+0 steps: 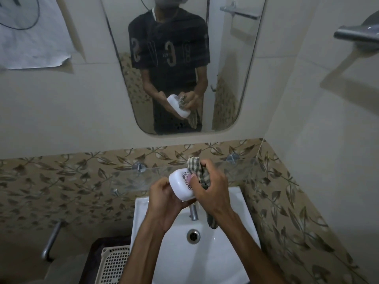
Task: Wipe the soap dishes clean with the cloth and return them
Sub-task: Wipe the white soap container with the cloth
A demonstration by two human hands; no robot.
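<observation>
1. A white soap dish (181,187) is being held up between both hands, above the sink (143,210) and just in front of the glass shelf (127,177). A dark patterned print and a pink patch are showing on its right end; whether the pink is soap or part of the print, I cannot tell.
2. The left hand (164,203) is cupping the dish from below and on its left side, fingers curled round it.
3. The right hand (211,185) is gripping a bunched checked cloth (198,171) and pressing it against the dish's right end; the cloth's loose tail is hanging down below the right wrist, over the basin.
4. Judgement: wiping is under way on this one dish and is not finished, and the dish is not yet back in its place.
5. No other soap dish is showing anywhere around the hands, so how many are done or waiting cannot be told.
6. Beneath the hands the tap (193,212) and drain (193,235) are visible; a mirror (225,78) beyond the hands is reflecting the same grip.
</observation>
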